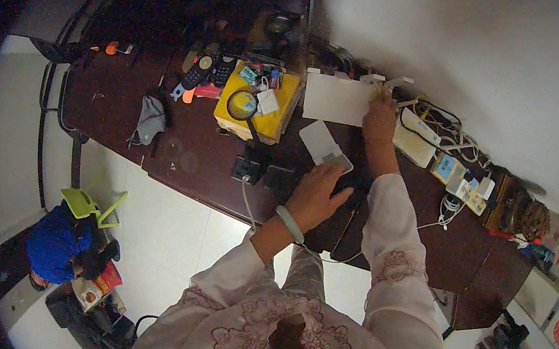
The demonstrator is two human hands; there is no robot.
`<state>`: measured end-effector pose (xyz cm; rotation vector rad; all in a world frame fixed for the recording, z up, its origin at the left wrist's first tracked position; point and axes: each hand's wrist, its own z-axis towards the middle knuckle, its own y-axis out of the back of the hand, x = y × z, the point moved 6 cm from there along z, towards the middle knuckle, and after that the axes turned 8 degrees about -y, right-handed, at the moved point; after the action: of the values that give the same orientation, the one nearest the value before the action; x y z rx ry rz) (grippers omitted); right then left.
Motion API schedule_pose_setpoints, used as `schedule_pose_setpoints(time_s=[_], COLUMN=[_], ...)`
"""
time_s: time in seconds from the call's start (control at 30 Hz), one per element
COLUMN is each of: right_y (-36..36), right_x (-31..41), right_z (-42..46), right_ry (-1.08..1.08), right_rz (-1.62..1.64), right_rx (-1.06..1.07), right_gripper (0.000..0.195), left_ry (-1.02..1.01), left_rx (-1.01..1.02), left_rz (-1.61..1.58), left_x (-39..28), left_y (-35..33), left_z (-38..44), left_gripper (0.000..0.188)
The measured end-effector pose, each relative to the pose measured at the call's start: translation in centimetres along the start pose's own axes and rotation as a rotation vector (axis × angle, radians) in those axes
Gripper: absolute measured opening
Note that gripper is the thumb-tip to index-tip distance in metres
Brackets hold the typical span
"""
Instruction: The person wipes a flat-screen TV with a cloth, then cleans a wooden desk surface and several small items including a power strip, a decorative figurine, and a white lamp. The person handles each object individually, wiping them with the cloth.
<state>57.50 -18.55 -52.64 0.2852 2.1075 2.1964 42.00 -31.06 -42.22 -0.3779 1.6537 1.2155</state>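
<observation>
A flat white box-like device [341, 98], seemingly a router with antennas along its back edge, lies against the wall. My right hand [381, 118] reaches over its right end. The fingertips there are blurred, and whether they grip anything is hidden. Nearer to me, a slim white object with a grey end [320, 138] lies tilted on the dark desk. The fingers of my left hand [316, 194] rest over its grey end, with the thumb apart from it.
A magnifying glass [242, 105] and a white charger [268, 102] lie on a yellow-topped stack [282, 114]. Left of it are a desk phone [198, 75] and a grey face mask [151, 120]. Another white router [414, 139] and tangled cables [466, 143] line the wall at right.
</observation>
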Motion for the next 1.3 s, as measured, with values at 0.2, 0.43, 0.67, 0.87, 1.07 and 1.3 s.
schedule_pose_setpoints(time_s=[0.2, 0.43, 0.67, 0.87, 1.07, 1.3], right_y=[2.5, 0.9, 0.3, 0.6, 0.3, 0.5], right_x=[5.7, 11.4, 6.4, -0.9, -1.0, -2.5], right_z=[-1.3, -0.2, -2.1, -2.4, -4.4, -4.3], right_ry=[0.243, 0.558, 0.664, 0.315, 0.173, -0.015], right_rz=[0.481, 0.49, 0.318, 0.322, 0.495, 0.513], right_rx=[0.156, 0.175, 0.335, 0.307, 0.03, -0.073], right_gripper=[0.026, 0.027, 0.043, 0.04, 0.045, 0.037], left_ry=[0.06, 0.033, -0.005, -0.078, -0.004, 0.109], left_rx=[0.071, 0.055, -0.007, -0.042, -0.051, -0.021], left_rz=[0.013, 0.024, 0.071, 0.036, 0.065, 0.084], left_x=[0.1, 0.1, 0.3, -0.5, 0.0, 0.3], left_y=[-0.3, -0.3, -0.6, -0.6, -1.5, -1.7], left_z=[-0.2, -0.6, -1.1, -0.8, -1.4, -1.4], left_gripper=[0.049, 0.049, 0.046, 0.037, 0.036, 0.037])
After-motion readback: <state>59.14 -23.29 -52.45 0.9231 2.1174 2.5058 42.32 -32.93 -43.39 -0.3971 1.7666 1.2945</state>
